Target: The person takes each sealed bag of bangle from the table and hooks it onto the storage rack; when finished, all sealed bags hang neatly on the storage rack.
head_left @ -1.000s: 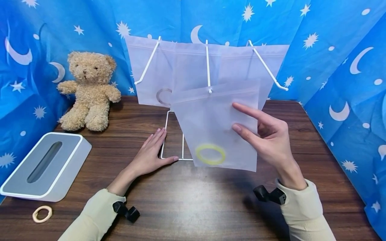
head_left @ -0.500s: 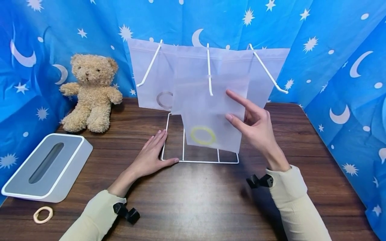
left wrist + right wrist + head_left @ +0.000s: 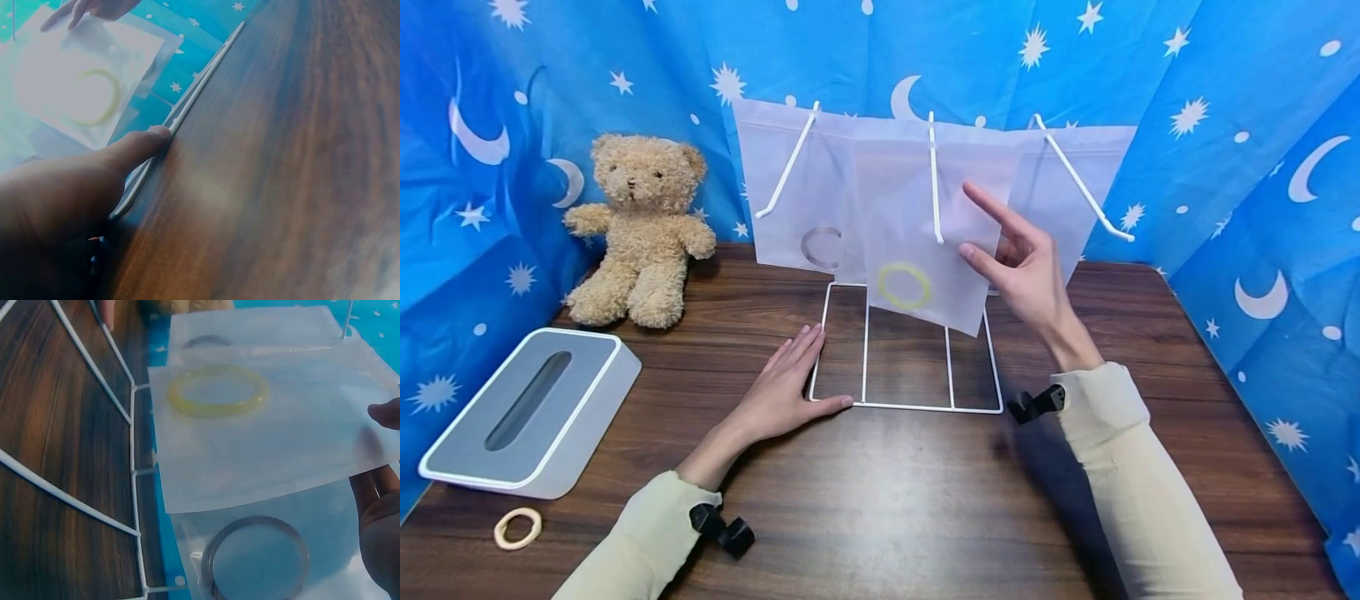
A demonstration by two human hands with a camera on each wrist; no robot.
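A frosted zip bag (image 3: pixel 906 217) with a yellow bangle (image 3: pixel 883 287) inside is pinched at its right edge by my right hand (image 3: pixel 1030 271), thumb in front and index finger extended. The middle hook (image 3: pixel 935 192) of a white wire rack shows its front end before the bag's face. My left hand (image 3: pixel 782 383) rests with outstretched fingers on the front left corner of the rack's base (image 3: pixel 925 407). In the left wrist view its thumb (image 3: pixel 147 144) lies on the base wire. Behind hang other frosted bags (image 3: pixel 820 192); the right wrist view shows a dark bangle (image 3: pixel 215 550) in one.
On the table's left stand a teddy bear (image 3: pixel 636 233) and a grey-and-white tissue box (image 3: pixel 542 408). A pale bangle (image 3: pixel 517 529) lies in front of the box. Side hooks (image 3: pixel 1086 183) jut forward from the rack. A blue star-patterned curtain (image 3: pixel 1225 67) surrounds the table.
My right hand has carried the bag with the yellow bangle back and up along the middle hook, and more of the hook's end now shows in front. The left hand stays on the base.
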